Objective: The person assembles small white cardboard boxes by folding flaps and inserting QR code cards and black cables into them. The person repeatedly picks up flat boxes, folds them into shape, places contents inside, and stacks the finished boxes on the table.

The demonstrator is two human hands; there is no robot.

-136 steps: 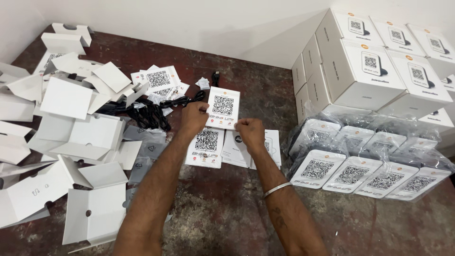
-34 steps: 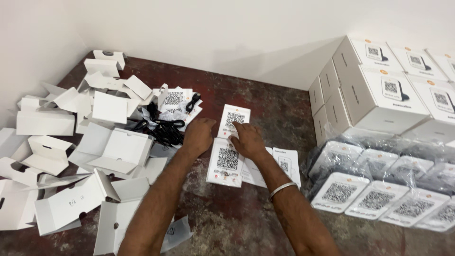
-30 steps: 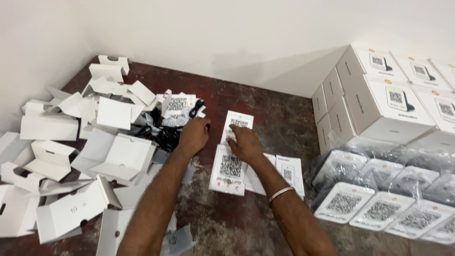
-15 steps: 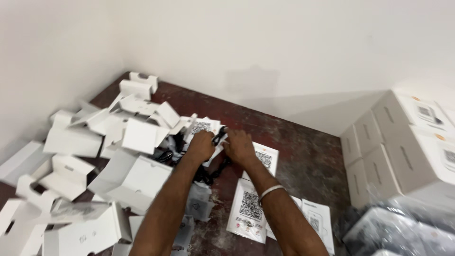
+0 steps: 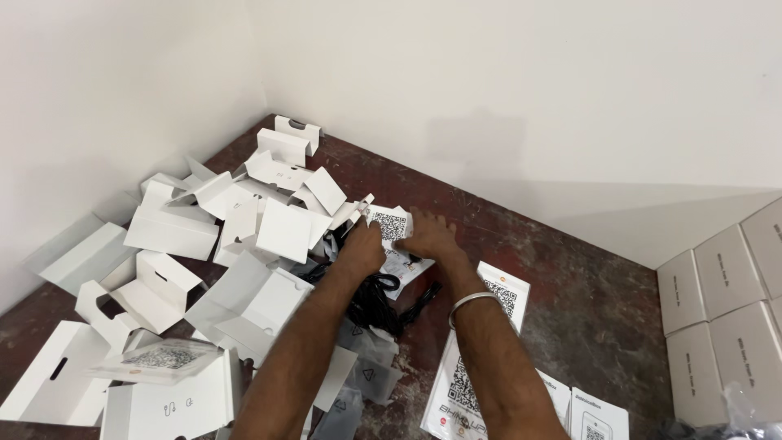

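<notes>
- Your left hand (image 5: pixel 361 248) is bent down into the tangle of black cables (image 5: pixel 376 293); its fingers are curled together, but I cannot tell whether they are clamped on a cable or only pressing on it.
- Your right hand (image 5: pixel 428 236) lies just right of the cables with fingers spread flat, touching the white code card (image 5: pixel 389 224) without closing on it.
- Step in hand, as I judge it: picking one item out of the cable pile.
- The next move calls for a firm pinch on a single cable and a lift clear of the tangle, so neighbouring loops and the card are not dragged.
- The code card sits at the far edge of the cables, partly under your hands. Its long axis appears to run away from you, toward the wall; the tilt is not clear.
- Left of the cables lies a heap of open white cardboard inserts (image 5: pixel 244 236).
- Near and right of the cables, larger printed sheets (image 5: pixel 481 350) lie flat on the dark tabletop (image 5: pixel 586 285).
</notes>
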